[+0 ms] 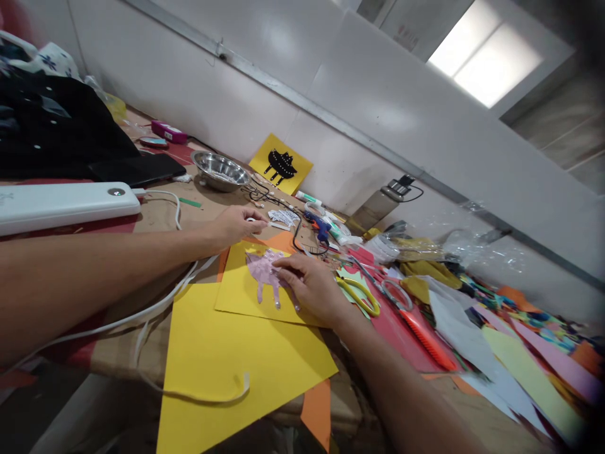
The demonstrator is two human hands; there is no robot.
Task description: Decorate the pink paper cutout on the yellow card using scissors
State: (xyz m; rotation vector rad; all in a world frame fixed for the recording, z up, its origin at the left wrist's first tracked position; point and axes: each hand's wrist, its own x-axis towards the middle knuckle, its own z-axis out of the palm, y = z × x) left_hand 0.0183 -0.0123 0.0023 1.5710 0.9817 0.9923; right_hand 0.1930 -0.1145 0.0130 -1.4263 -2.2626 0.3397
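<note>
My left hand [237, 227] is closed in a pinch above the table, and a thin white strip [278, 225] sticks out from its fingertips. My right hand [312, 284] rests over a yellow card [236, 293], its thumb and forefinger brought together at a purple cutout [261, 270]. Whatever those fingertips hold, if anything, is too small to make out. Small shiny beads dot the cutout, which has narrow legs pointing down. Beneath the card lies a larger yellow sheet [217, 359], with a pale curled strip [208, 399] across it.
Behind my hands are a steel bowl [220, 170], a blue glue gun [319, 227] and a yellow card with a black cutout [282, 165]. Yellow-handled scissors [359, 296], an orange-red cutter [428, 337] and a bottle [378, 203] are to the right. At left lies a white power strip [66, 205].
</note>
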